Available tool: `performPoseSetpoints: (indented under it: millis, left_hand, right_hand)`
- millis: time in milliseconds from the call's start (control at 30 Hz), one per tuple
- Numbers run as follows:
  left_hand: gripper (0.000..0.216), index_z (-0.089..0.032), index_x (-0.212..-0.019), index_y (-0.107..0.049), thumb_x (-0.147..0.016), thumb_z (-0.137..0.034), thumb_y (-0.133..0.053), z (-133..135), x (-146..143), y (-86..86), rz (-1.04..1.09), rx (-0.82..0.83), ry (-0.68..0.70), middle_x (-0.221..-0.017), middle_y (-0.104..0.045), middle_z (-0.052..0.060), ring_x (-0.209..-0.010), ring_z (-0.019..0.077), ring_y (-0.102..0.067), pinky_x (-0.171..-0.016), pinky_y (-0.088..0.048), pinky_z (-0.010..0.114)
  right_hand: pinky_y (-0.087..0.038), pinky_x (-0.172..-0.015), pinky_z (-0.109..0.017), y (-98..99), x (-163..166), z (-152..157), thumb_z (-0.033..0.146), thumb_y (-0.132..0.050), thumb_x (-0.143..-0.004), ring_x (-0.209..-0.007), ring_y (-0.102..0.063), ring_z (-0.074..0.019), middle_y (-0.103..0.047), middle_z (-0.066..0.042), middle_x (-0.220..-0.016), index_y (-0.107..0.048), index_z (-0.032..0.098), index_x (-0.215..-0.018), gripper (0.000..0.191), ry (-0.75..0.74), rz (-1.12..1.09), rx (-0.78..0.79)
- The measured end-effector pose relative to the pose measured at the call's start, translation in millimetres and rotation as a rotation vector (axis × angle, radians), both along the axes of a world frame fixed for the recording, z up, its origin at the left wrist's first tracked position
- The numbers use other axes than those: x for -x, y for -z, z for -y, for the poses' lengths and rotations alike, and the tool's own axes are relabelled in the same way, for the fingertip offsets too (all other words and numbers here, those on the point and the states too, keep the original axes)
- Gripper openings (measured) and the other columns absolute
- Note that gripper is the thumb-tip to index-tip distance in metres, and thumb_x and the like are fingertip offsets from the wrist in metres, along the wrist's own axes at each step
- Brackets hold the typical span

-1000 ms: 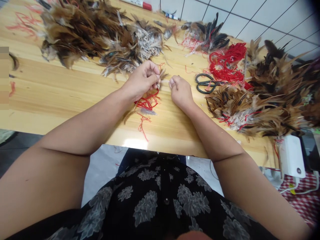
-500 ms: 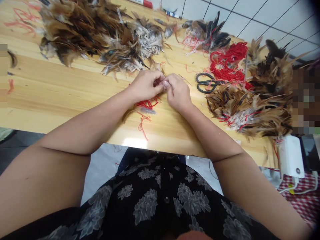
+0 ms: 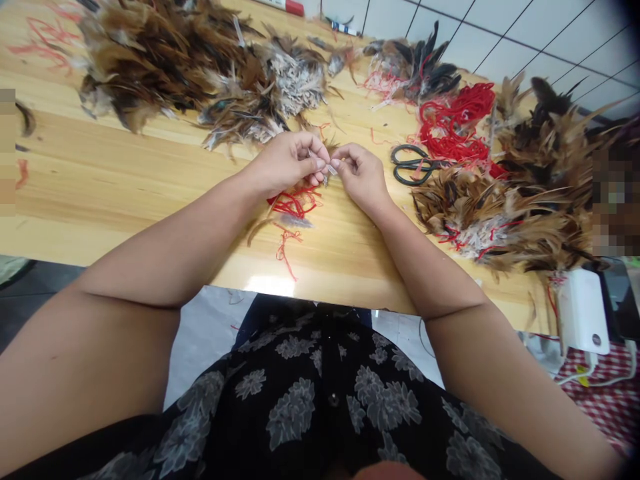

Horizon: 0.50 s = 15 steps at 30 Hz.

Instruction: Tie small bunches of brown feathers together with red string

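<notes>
Head view: our left hand (image 3: 287, 163), right hand (image 3: 363, 179) pinch feather tuft (image 3: 329, 172), centre; tied bundles (image 3: 475, 237) right, loose pile (image 3: 150, 60) upper left.

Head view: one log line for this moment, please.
left hand: pinches feather quills | right hand: pinches same quills | red thread: under left hand

A feather tuft (image 3: 327, 163), small and brown with pale quill ends, is pinched between the fingertips of the left hand (image 3: 287, 163) and the right hand (image 3: 363, 177). It is held just above the middle of the worktop (image 3: 125, 187), and its brown tips poke up beyond the fingers. A tangle of red thread (image 3: 296, 201) lies on the wood just under the left hand. Loose strands trail from it toward the near edge.
</notes>
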State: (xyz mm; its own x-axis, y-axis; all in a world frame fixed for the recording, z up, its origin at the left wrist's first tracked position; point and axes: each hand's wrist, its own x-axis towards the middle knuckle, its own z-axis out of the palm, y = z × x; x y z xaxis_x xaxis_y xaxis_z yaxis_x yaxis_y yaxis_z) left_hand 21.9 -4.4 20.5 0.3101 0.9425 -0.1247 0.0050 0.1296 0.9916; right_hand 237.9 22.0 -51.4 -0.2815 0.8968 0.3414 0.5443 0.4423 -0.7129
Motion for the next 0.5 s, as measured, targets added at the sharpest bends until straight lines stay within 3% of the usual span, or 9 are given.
performPoseSetpoints:
  millis: [100, 200, 367, 500]
  left_hand:
    - [0.037, -0.017, -0.085, -0.076, -0.105, 0.013, -0.069, -1.5, -0.5, -0.1, 0.039, 0.009, 0.007, -0.072, -0.076, 0.001, -0.065, 0.0137, -0.070, -0.071, -0.057, 0.028]
    - [0.034, -0.016, -0.084, -0.076, -0.102, 0.014, -0.073, -2.1, -1.0, 1.6, 0.046, 0.007, 0.011, -0.070, -0.075, 0.001, -0.065, 0.0134, -0.072, -0.070, -0.055, 0.026]
    - [0.034, -0.018, -0.083, -0.075, -0.095, 0.014, -0.077, -2.0, -0.8, 2.6, -0.006, -0.032, 0.016, -0.074, -0.075, 0.000, -0.068, 0.0148, -0.068, -0.073, -0.054, 0.029]
    - [0.035, -0.021, -0.083, -0.073, -0.091, 0.012, -0.080, -1.0, 0.0, 1.2, -0.094, -0.116, -0.012, -0.078, -0.073, -0.002, -0.074, 0.0161, -0.059, -0.079, -0.048, 0.033]
  right_hand:
    - [-0.068, -0.101, -0.044, 1.5, -2.6, -4.0, 0.077, -0.066, -0.116, -0.097, -0.076, -0.0226, -0.085, -0.005, -0.110, -0.082, 0.023, -0.119, 0.057, 0.012, -0.062, 0.062]
    - [-0.069, -0.104, -0.045, 2.5, -3.5, -6.1, 0.080, -0.067, -0.114, -0.102, -0.079, -0.0242, -0.087, -0.007, -0.115, -0.083, 0.023, -0.118, 0.059, -0.010, -0.081, 0.064]
    - [-0.066, -0.118, -0.051, 0.1, 1.2, -1.9, 0.053, -0.066, -0.118, -0.122, -0.081, -0.0298, -0.087, -0.009, -0.120, -0.083, 0.023, -0.118, 0.035, -0.056, 0.036, -0.027]
    - [-0.065, -0.118, -0.050, -2.4, 4.2, 1.0, 0.031, -0.065, -0.113, -0.122, -0.081, -0.0303, -0.088, -0.009, -0.121, -0.084, 0.022, -0.116, 0.021, -0.073, 0.140, -0.063]
